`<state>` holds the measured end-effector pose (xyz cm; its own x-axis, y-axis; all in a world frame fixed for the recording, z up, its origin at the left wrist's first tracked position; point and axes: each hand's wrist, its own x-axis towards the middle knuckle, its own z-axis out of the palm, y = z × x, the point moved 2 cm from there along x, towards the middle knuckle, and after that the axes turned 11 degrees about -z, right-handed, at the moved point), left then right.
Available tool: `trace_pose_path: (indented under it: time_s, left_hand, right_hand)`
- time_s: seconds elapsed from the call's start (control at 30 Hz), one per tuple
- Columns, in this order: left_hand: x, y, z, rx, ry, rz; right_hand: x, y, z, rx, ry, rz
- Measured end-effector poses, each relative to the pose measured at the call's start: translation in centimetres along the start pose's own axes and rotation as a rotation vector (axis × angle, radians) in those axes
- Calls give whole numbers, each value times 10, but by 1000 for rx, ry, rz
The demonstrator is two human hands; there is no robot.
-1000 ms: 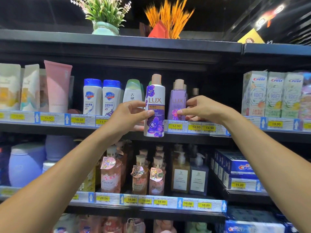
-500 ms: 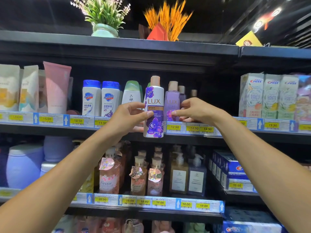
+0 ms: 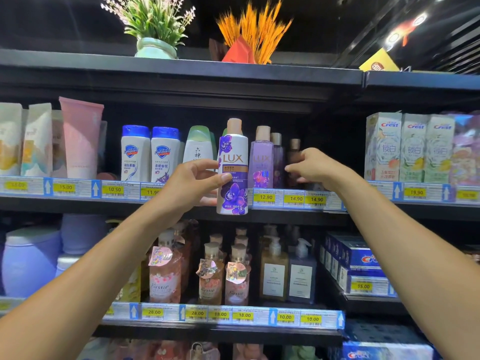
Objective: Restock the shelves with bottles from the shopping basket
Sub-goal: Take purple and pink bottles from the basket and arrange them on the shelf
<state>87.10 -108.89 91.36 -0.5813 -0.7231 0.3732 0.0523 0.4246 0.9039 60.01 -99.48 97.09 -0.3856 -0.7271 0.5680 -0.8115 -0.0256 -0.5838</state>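
Note:
My left hand [image 3: 192, 183] grips a white LUX bottle [image 3: 233, 167] with purple flowers and a beige cap. It holds the bottle upright in front of the middle shelf's edge [image 3: 293, 198]. On that shelf, just to the right, stand a lilac LUX bottle [image 3: 261, 162], a darker purple bottle [image 3: 277, 157] and a dark brown bottle [image 3: 294, 152]. My right hand [image 3: 315, 168] reaches in over the price rail, its fingers curled round the lower part of the dark brown bottle. The shopping basket is out of view.
Two blue-capped Safeguard bottles [image 3: 150, 154] and a green-capped bottle [image 3: 198, 146] stand left of the LUX bottle. Crest boxes [image 3: 410, 146] fill the shelf's right end. Pump bottles [image 3: 275, 271] and pink Kustie bottles [image 3: 165, 279] line the shelf below. Potted plants [image 3: 155, 27] sit on top.
My right hand has moved right, from the lilac LUX bottle to the dark brown bottle further back. My left hand still holds the white LUX bottle at about the same spot.

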Motion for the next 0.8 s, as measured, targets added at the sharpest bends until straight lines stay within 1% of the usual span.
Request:
trace_pose_path:
  time_s: [0.1, 0.27, 0.57, 0.63, 0.8]
  left_hand:
    - [-1, 0, 0, 5, -1, -1]
    - [-1, 0, 0, 0, 2, -4]
    - [-1, -1, 0, 0, 8, -6]
    - [-1, 0, 1, 2, 6, -4]
    - [-3, 1, 1, 11, 7, 1]
  right_hand:
    - [-2, -2, 6, 49, -109, 62]
    - [4, 0, 10, 66, -161, 46]
    - [6, 1, 6, 181, -448, 21]
    - [3, -3, 5, 166, -475, 12]
    - [2, -9, 10, 113, -467, -28]
